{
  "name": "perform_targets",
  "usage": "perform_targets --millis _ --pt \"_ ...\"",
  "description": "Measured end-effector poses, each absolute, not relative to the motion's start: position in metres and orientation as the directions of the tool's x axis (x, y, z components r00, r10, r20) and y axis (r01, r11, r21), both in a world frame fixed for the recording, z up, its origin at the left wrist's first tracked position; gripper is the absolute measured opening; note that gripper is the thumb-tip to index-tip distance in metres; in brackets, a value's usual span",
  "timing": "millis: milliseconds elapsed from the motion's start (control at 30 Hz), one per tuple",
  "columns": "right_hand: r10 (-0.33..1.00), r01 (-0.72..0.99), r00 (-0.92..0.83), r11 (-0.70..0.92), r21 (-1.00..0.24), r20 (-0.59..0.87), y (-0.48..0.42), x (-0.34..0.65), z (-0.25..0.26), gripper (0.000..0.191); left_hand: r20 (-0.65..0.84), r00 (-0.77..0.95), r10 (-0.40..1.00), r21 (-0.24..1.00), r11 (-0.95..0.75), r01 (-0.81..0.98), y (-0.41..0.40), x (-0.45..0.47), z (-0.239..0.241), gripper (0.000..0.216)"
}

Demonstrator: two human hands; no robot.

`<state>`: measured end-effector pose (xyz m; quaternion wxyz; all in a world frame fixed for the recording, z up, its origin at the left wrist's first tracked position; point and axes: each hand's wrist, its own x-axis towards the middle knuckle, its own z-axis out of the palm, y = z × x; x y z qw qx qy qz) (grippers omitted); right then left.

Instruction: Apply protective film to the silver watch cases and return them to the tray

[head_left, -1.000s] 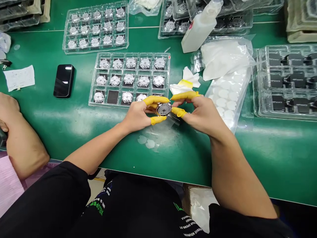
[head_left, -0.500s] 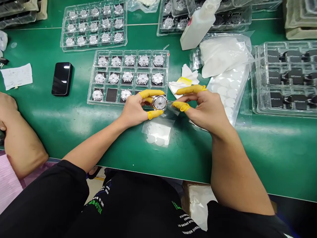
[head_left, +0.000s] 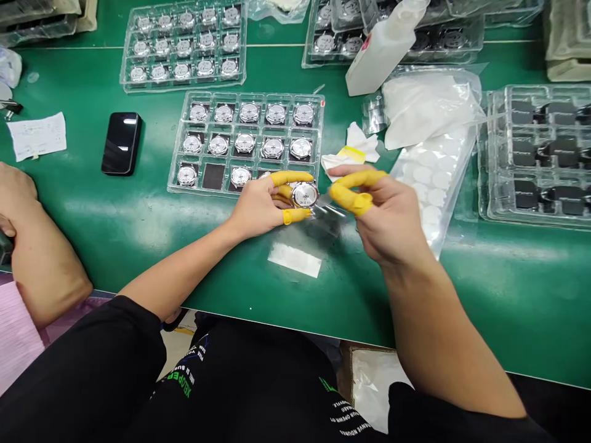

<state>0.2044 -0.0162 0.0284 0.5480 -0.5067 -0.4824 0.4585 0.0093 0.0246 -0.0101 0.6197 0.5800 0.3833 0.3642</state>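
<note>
My left hand [head_left: 263,206], in yellow finger cots, grips a round silver watch case [head_left: 305,195] by its rim, the dial side facing up. Just right of it, my right hand [head_left: 373,200] has its thumb and index finger, also in yellow cots, pinched on a clear plastic film [head_left: 331,211] that hangs beside the watch case and is partly blurred. Below the hands a pale rectangular sheet [head_left: 295,259] lies on the green table. Behind my left hand sits a clear plastic tray [head_left: 172,178] of watch cases, with one bare dark slot [head_left: 213,176] in its front row.
A black phone [head_left: 122,143] and a paper note [head_left: 37,136] lie to the left, near another person's arm [head_left: 46,246]. A white bottle [head_left: 381,52], crumpled tissue [head_left: 360,144], a bag of round white pieces [head_left: 427,178] and a tray of black parts [head_left: 484,197] are rightward.
My right hand's thumb and index finger have come together, and the hand has tilted. The clear film beside the watch case shows more now. My left hand keeps its hold.
</note>
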Motion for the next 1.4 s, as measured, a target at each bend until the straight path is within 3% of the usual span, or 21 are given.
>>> perform_targets --millis 133,267,767,1000,1167,1300,1400 --pt "0.974 0.018 0.11 -0.202 -0.979 -0.199 -0.02 0.191 0.02 0.034 -0.097 0.497 0.862 0.993 0.119 -0.011 0.022 0.011 -0.012 0.064" --pt "0.953 -0.014 0.148 -0.264 -0.964 -0.263 -0.021 0.188 0.019 0.037 -0.124 0.501 0.857 0.99 0.14 0.006 0.022 0.011 -0.012 0.065" --pt "0.941 0.008 0.253 -0.236 -0.972 -0.226 -0.023 0.18 0.018 0.035 -0.15 0.476 0.866 0.987 0.155 0.03 0.019 0.012 -0.008 0.062" --pt "0.95 0.108 0.258 -0.21 -0.972 -0.177 -0.025 0.181 0.011 0.025 -0.155 0.474 0.867 0.986 0.164 0.024 0.019 0.013 -0.009 0.061" --pt "0.961 0.141 0.231 -0.187 -0.972 -0.151 -0.024 0.181 0.013 0.029 -0.156 0.475 0.866 0.986 0.166 0.02 0.019 0.013 -0.01 0.062" --pt "0.917 0.126 0.397 -0.016 -0.992 0.036 -0.014 0.197 0.022 0.024 -0.15 0.45 0.88 0.988 0.148 0.041 0.019 0.013 -0.01 0.059" --pt "0.875 0.065 0.482 0.026 -0.998 0.054 -0.007 0.211 0.027 0.021 -0.147 0.453 0.879 0.989 0.137 0.054 0.019 0.012 -0.009 0.057"
